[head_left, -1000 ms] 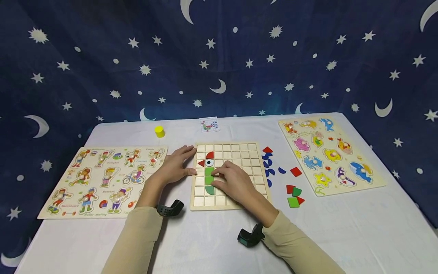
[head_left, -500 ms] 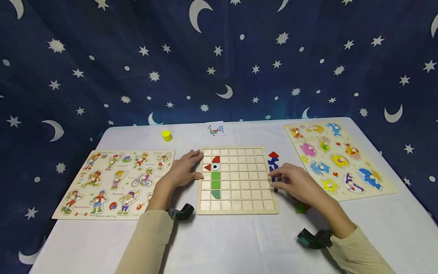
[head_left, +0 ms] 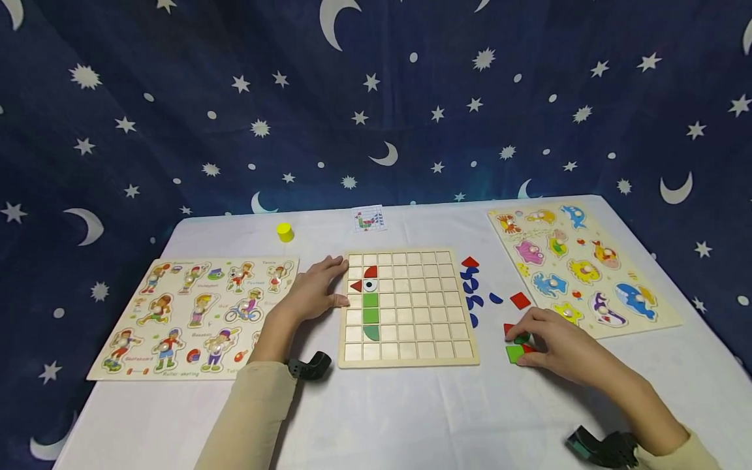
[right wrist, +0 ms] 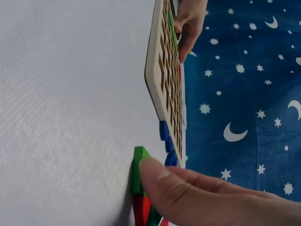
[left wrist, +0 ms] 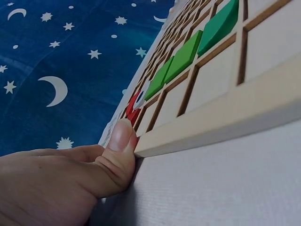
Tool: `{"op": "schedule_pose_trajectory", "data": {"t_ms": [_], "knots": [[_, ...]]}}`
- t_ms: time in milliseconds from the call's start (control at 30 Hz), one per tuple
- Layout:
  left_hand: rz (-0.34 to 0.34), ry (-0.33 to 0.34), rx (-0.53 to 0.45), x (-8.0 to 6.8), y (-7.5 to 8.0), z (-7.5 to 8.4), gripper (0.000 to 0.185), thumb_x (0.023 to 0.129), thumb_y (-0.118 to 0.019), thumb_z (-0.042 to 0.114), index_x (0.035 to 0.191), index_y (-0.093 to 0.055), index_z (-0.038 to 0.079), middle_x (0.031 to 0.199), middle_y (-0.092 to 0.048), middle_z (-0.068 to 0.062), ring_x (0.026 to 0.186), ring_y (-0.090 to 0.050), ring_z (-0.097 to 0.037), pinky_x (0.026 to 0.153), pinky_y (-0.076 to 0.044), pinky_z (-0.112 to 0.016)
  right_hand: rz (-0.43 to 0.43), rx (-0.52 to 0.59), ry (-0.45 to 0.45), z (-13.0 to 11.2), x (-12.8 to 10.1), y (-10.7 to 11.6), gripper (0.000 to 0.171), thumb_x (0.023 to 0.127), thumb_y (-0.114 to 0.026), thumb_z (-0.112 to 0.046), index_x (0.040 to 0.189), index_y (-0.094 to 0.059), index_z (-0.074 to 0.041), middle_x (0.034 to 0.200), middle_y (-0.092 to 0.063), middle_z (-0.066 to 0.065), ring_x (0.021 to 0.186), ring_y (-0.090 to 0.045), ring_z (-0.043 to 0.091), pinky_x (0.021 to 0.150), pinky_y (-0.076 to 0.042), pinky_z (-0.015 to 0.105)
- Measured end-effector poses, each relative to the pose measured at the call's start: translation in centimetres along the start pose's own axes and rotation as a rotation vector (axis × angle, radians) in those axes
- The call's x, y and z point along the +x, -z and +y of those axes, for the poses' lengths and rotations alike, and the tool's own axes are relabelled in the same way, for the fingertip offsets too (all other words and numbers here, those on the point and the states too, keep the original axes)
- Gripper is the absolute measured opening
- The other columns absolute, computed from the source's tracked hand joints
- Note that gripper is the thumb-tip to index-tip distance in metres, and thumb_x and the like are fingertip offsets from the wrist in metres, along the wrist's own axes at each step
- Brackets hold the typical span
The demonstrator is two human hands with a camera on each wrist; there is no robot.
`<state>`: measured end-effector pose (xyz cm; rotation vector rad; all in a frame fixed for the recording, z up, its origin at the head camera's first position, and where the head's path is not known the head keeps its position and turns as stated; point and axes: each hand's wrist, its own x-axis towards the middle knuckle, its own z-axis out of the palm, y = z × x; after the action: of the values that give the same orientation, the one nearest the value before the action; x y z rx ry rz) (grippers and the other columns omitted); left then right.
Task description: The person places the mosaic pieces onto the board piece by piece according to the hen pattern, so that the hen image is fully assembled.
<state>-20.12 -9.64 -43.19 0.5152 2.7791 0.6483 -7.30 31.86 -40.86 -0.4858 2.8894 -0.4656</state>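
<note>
In the head view my left hand [head_left: 314, 292] rests against the left edge of the wooden grid board [head_left: 411, 363], its thumb touching the rim. On the board lie a red quarter-circle [head_left: 371, 271], a red triangle [head_left: 356, 286], an eye tile [head_left: 370, 285], two green squares [head_left: 371, 307] and a dark green quarter-circle [head_left: 371, 333]. My right hand [head_left: 561, 346] reaches over a small group of loose pieces at right, fingers and thumb apart. Beneath it are a light green square [head_left: 514, 354] and a dark green piece [head_left: 522, 339], with red pieces partly hidden.
Several blue pieces [head_left: 470, 286] line the board's right side, near a red square [head_left: 519, 300]. A sports puzzle [head_left: 194, 313] lies left, a sea-animal puzzle [head_left: 564, 261] right. Behind the board are a picture card [head_left: 369, 219] and a yellow cylinder [head_left: 284, 232].
My right hand has left the green squares on the board and moved right, past the blue pieces, down to the loose red and green pieces. The left hand stays at the board's edge.
</note>
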Motion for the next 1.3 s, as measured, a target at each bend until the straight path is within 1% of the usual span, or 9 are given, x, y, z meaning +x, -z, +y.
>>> {"op": "schedule_pose_trajectory", "data": {"t_ms": [133, 233, 367, 500, 667, 733, 867, 1100, 1300], "knots": [[0.004, -0.011, 0.000, 0.0, 0.0, -0.2, 0.084, 0.076, -0.075, 0.039, 0.147, -0.037, 0.016, 0.156, -0.030, -0.005, 0.146, -0.019, -0.030, 0.111, -0.017, -0.063, 0.022, -0.042, -0.009, -0.3, 0.1, 0.0, 0.028, 0.067, -0.084, -0.035, 0.090, -0.068, -0.035, 0.090, -0.055, -0.014, 0.083, -0.049, 0.008, 0.075, -0.048, 0.034], [0.005, -0.016, 0.002, 0.0, 0.0, -0.3, 0.084, 0.076, -0.075, 0.040, 0.147, -0.037, 0.016, 0.156, -0.030, -0.005, 0.146, -0.019, -0.031, 0.111, -0.017, -0.064, 0.010, -0.058, -0.020, -0.5, 0.1, 0.0, 0.028, 0.066, -0.084, -0.041, 0.088, -0.067, -0.036, 0.091, -0.055, -0.013, 0.084, -0.049, 0.010, 0.076, -0.049, 0.036], [0.012, -0.021, 0.002, 0.0, 0.0, -0.2, 0.083, 0.076, -0.074, 0.040, 0.147, -0.037, 0.016, 0.156, -0.030, -0.005, 0.146, -0.020, -0.031, 0.111, -0.018, -0.063, -0.008, -0.062, -0.039, -0.5, 0.1, -0.1, 0.028, 0.064, -0.083, -0.045, 0.086, -0.067, -0.038, 0.090, -0.055, -0.012, 0.084, -0.048, 0.011, 0.076, -0.050, 0.035], [0.018, -0.020, 0.002, -0.1, 0.0, -0.1, 0.083, 0.076, -0.074, 0.040, 0.147, -0.038, 0.016, 0.156, -0.030, -0.005, 0.146, -0.020, -0.031, 0.111, -0.019, -0.062, -0.007, -0.072, -0.042, -0.5, 0.1, -0.2, 0.027, 0.065, -0.084, -0.042, 0.086, -0.067, -0.039, 0.089, -0.054, -0.014, 0.084, -0.048, 0.010, 0.076, -0.051, 0.035], [0.019, -0.013, 0.004, -0.1, -0.1, 0.0, 0.083, 0.076, -0.074, 0.040, 0.147, -0.038, 0.016, 0.156, -0.030, -0.004, 0.146, -0.021, -0.030, 0.112, -0.019, -0.061, 0.010, -0.089, -0.040, -0.7, 0.1, -0.2, 0.027, 0.065, -0.085, -0.036, 0.085, -0.068, -0.038, 0.088, -0.054, -0.015, 0.086, -0.050, 0.010, 0.082, -0.052, 0.039], [0.018, -0.010, 0.005, -0.1, -0.1, -0.1, 0.083, 0.076, -0.074, 0.040, 0.147, -0.038, 0.016, 0.156, -0.030, -0.004, 0.146, -0.021, -0.030, 0.112, -0.019, -0.060, 0.013, -0.091, -0.028, -0.8, 0.1, -0.2, 0.027, 0.065, -0.086, -0.036, 0.086, -0.069, -0.035, 0.089, -0.054, -0.014, 0.086, -0.050, 0.011, 0.081, -0.052, 0.041], [0.020, -0.007, 0.003, -0.1, -0.1, -0.1, 0.083, 0.076, -0.075, 0.040, 0.147, -0.038, 0.016, 0.156, -0.030, -0.004, 0.146, -0.021, -0.030, 0.113, -0.019, -0.059, 0.016, -0.110, -0.018, -1.1, 0.2, -0.2, 0.026, 0.065, -0.086, -0.036, 0.086, -0.070, -0.033, 0.089, -0.055, -0.013, 0.085, -0.050, 0.011, 0.081, -0.052, 0.040], [0.024, -0.021, 0.015, -0.1, -0.1, -0.2, 0.083, 0.076, -0.074, 0.041, 0.147, -0.038, 0.017, 0.156, -0.030, -0.004, 0.146, -0.021, -0.030, 0.112, -0.021, -0.060, 0.018, -0.129, -0.020, -1.5, 0.3, -0.3, 0.026, 0.065, -0.086, -0.035, 0.086, -0.071, -0.031, 0.088, -0.056, -0.014, 0.083, -0.048, 0.009, 0.078, -0.052, 0.036], [0.021, -0.019, 0.017, -0.1, -0.1, -0.2, 0.083, 0.077, -0.074, 0.041, 0.147, -0.037, 0.017, 0.156, -0.030, -0.004, 0.146, -0.021, -0.029, 0.112, -0.021, -0.060, 0.038, -0.129, -0.006, -2.0, 0.5, -0.2, 0.027, 0.066, -0.085, -0.035, 0.087, -0.071, -0.026, 0.093, -0.062, -0.009, 0.087, -0.053, 0.012, 0.083, -0.053, 0.041]]}}
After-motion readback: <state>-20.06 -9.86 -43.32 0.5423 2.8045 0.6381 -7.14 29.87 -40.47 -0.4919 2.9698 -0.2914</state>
